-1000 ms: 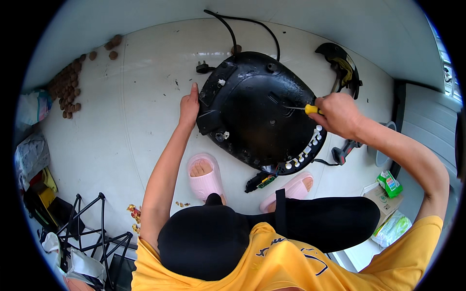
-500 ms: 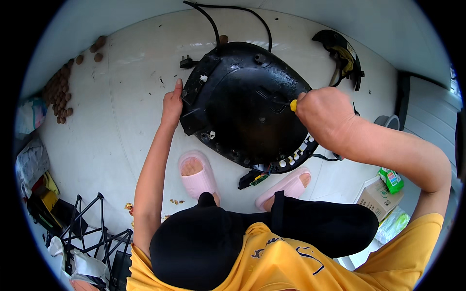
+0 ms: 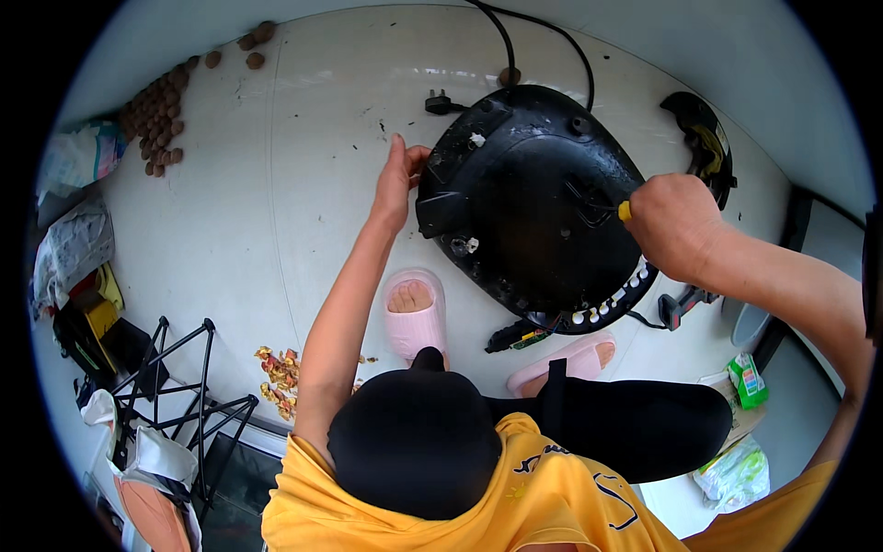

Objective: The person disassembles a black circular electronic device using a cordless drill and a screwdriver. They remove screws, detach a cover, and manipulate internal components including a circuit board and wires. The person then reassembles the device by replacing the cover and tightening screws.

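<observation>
1. Two hands are working on a black appliance shell (image 3: 533,198) that is lying upturned on the white floor (image 3: 276,212), just ahead of the person's feet.
2. Left hand (image 3: 397,179) is resting flat against the shell's left edge, fingers extended and loose, not clenched around anything.
3. Right hand (image 3: 674,225) is clenching a yellow-handled screwdriver (image 3: 618,210); only the handle end and a short dark shaft are showing, and the tip is pointing into the shell's right inner part.
4. Pink slippers (image 3: 416,313) are sitting on the floor just below the shell, one foot on each side of its lower rim.
5. Black power cord (image 3: 543,46) is running from the shell's far edge away over the floor; its plug (image 3: 440,103) is lying just beside the shell's upper left.
6. Small green circuit piece (image 3: 517,339) is lying near the lower rim, wired to the shell.
7. Brown round lumps (image 3: 156,115) are lying heaped well apart at far left.
8. Black wire rack (image 3: 175,386) is standing at lower left.
</observation>
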### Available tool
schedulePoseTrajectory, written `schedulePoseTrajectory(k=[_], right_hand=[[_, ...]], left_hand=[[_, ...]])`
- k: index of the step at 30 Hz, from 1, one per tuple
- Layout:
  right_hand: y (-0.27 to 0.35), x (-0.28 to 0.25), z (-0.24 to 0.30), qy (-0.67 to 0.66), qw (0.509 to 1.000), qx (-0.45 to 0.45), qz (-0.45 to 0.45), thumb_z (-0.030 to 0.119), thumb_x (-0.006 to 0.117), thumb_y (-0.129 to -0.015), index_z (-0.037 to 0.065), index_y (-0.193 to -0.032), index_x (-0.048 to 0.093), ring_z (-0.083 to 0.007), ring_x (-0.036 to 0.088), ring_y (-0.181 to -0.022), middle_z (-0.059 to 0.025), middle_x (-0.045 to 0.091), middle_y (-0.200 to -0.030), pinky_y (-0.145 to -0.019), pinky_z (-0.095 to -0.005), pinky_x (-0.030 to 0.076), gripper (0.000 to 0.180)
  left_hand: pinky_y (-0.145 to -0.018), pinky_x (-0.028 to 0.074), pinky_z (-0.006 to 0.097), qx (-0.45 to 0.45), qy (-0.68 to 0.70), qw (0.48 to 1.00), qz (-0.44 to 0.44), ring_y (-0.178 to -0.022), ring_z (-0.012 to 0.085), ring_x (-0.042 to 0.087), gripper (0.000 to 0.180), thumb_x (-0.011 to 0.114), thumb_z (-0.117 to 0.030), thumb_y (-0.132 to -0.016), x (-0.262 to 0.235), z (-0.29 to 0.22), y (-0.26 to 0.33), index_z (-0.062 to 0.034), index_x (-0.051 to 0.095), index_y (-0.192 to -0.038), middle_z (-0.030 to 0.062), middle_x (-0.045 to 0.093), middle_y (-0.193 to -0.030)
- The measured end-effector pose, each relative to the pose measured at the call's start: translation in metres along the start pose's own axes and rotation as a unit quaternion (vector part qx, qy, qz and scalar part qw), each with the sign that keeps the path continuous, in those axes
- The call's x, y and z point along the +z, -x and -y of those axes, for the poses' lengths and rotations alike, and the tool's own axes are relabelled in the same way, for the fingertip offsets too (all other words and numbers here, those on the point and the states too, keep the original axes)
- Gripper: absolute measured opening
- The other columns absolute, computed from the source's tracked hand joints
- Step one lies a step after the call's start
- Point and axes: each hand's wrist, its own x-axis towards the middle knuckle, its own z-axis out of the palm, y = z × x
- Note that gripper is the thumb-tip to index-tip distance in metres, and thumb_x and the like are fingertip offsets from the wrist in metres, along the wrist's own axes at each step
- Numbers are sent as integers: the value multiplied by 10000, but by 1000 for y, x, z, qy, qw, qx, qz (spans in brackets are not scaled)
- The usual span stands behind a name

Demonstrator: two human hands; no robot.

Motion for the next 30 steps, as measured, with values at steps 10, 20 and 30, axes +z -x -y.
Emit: schedulePoseTrajectory(k=[10, 20, 30], right_hand=[[-2, 6, 1, -16, 999, 7, 39, 79, 624, -740, 37, -783, 682, -289, 656, -771, -138, 654, -769, -687, -350, 527, 84], [-19, 31, -62, -48, 996, -80, -12, 294, 600, -849, 39, -786, 652, -340, 615, -644, -148, 616, -667, -625, -405, 498, 267], [-19, 85, -85, -111, 975, -128, -144, 309, 576, -872, 33, -838, 577, -330, 588, -603, -135, 583, -641, -569, -402, 475, 278]], left_hand=[[-890, 394, 310, 157, -12, 969, -192, -920, 185, 541, 603, 174, -426, -990, 35, 21, 35, 27, 562, -1078, 93, 609, -980], [-912, 373, 311, 194, -140, 943, -231, -914, 184, 524, 606, 189, -410, -1000, 43, 17, 36, 66, 562, -1035, 105, 604, -948], [-883, 385, 304, 201, -124, 942, -237, -892, 183, 519, 564, 231, -395, -1001, 42, 16, 34, 61, 562, -1005, 101, 592, -919]])
